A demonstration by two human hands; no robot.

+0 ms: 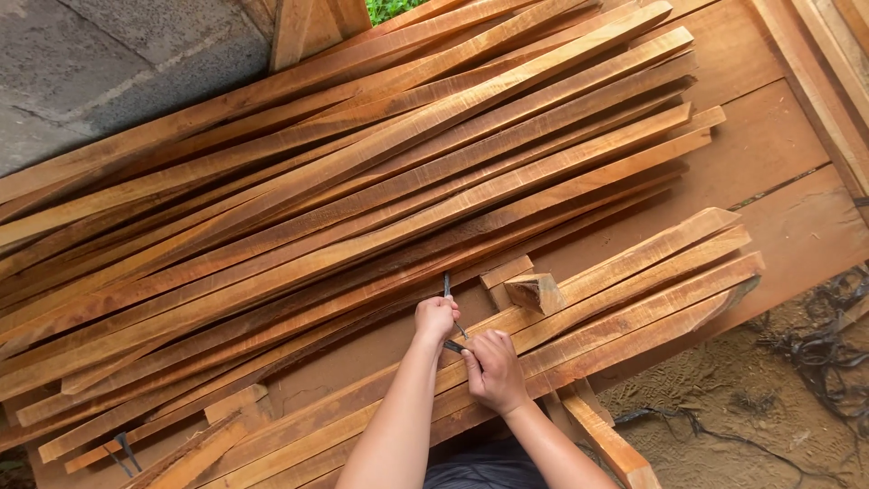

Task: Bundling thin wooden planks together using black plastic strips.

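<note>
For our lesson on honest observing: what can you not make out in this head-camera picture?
- Dark tool: mostly hidden inside left hand; kind unclear.
- Item under right hand: covered by fingers.
- Long wooden strips: left ends cut off by frame edge.
- Cables on ground: too tangled to follow.

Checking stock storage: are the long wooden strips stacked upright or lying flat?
Lying flat: the wooden strips rest lengthwise in a loose, overlapping pile on the plank platform.

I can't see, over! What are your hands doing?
Left hand shut on dark metal tool. Right hand steadies it on wooden strips. Wood offcut beside.
</note>
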